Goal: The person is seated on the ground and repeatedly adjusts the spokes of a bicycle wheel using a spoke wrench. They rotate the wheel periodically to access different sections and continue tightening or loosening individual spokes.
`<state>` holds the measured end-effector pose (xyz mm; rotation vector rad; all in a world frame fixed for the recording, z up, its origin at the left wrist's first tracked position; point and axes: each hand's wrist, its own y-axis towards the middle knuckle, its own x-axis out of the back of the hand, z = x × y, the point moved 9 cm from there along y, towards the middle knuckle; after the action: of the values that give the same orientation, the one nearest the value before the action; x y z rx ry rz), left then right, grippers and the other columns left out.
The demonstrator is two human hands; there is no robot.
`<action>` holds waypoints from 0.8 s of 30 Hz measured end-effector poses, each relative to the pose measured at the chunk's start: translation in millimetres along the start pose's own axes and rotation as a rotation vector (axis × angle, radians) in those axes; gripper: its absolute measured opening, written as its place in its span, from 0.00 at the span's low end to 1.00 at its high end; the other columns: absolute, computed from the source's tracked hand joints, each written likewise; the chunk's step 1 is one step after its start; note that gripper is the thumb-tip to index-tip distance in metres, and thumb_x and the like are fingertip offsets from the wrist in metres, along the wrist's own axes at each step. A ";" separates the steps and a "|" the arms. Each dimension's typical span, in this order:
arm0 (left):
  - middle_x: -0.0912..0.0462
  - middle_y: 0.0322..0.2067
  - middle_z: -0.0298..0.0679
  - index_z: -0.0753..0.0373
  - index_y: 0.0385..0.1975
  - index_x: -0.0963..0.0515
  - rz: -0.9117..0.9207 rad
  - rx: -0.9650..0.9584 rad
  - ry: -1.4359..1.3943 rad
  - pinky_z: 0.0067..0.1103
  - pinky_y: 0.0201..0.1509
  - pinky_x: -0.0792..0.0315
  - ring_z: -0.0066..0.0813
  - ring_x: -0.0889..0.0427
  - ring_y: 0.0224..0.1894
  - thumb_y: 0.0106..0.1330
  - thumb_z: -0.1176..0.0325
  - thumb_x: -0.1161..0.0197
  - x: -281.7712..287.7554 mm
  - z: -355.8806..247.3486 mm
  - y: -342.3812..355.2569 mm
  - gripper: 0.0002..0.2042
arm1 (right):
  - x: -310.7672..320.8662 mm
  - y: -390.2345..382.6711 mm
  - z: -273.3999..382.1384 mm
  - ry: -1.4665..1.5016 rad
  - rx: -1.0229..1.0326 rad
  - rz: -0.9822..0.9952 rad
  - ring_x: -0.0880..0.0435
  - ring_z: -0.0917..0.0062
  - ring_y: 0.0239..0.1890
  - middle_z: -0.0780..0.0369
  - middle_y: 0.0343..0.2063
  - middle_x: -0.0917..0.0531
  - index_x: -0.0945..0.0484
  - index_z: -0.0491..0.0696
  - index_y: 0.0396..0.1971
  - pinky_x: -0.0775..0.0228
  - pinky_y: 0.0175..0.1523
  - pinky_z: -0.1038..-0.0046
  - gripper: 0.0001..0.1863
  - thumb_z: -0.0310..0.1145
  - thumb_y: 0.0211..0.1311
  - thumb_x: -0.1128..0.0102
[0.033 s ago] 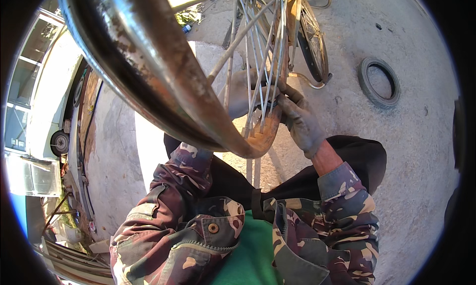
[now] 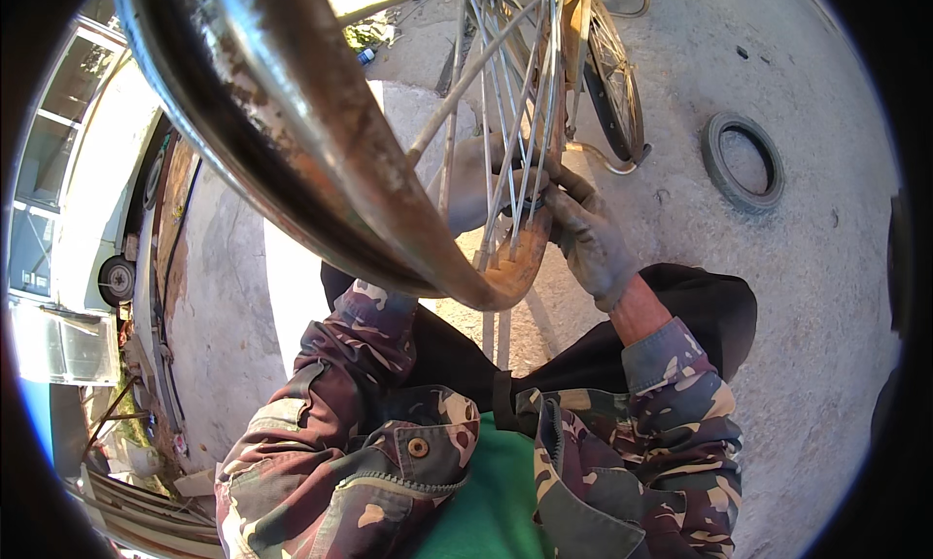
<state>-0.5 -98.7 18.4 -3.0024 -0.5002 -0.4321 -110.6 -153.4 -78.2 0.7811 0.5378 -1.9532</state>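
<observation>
A rusty bicycle wheel rim (image 2: 360, 170) without a tyre stands tilted in front of me, large at the upper left. Thin metal spokes (image 2: 501, 185) run up from it. My left hand (image 2: 465, 192), in a grey glove, reaches behind the rim and among the spokes, its fingers closed near the rim's lower right part. Partly covered by the spokes, it meets my right hand (image 2: 595, 248), also gloved, with fingers bent and pinched together beside the rim. A small dark piece (image 2: 530, 204) shows between the hands at the spokes; its kind is unclear.
A loose black tyre (image 2: 714, 160) lies on the concrete floor at the right. Beyond the spokes is a rusty bicycle frame with another wheel (image 2: 622, 83). At the far left are a small wheel (image 2: 118, 281), boards and a windowed structure (image 2: 49, 160).
</observation>
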 end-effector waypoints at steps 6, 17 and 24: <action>0.11 0.36 0.44 0.70 0.46 0.13 -0.025 -0.014 0.025 0.23 0.43 0.21 0.28 0.14 0.38 0.67 0.62 0.32 -3.6 10.1 4.4 0.17 | 2.7 2.0 -2.7 0.095 0.009 -0.026 0.13 0.78 0.50 0.60 0.54 0.17 0.34 0.41 0.70 0.14 0.53 0.74 0.32 0.39 0.74 0.34; 0.12 0.48 0.39 0.67 0.58 0.18 0.465 -0.010 -0.249 0.20 0.48 0.21 0.25 0.14 0.46 0.61 0.59 0.21 -12.0 29.8 10.9 0.28 | 9.0 -1.4 -7.6 0.114 -0.021 0.010 0.15 0.73 0.55 0.59 0.56 0.20 0.37 0.42 0.72 0.16 0.58 0.69 0.35 0.36 0.72 0.31; 0.10 0.40 0.39 0.66 0.44 0.14 0.205 0.028 -0.083 0.25 0.51 0.19 0.28 0.12 0.44 0.62 0.67 0.23 -11.0 5.4 4.0 0.14 | 13.0 4.2 -7.0 0.059 0.012 -0.017 0.15 0.72 0.57 0.56 0.58 0.21 0.39 0.41 0.74 0.17 0.61 0.67 0.35 0.33 0.74 0.34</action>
<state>-7.7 -105.3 9.9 -3.0122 -0.1984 -0.2844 -109.5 -158.6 -92.6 0.8465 0.5702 -1.9558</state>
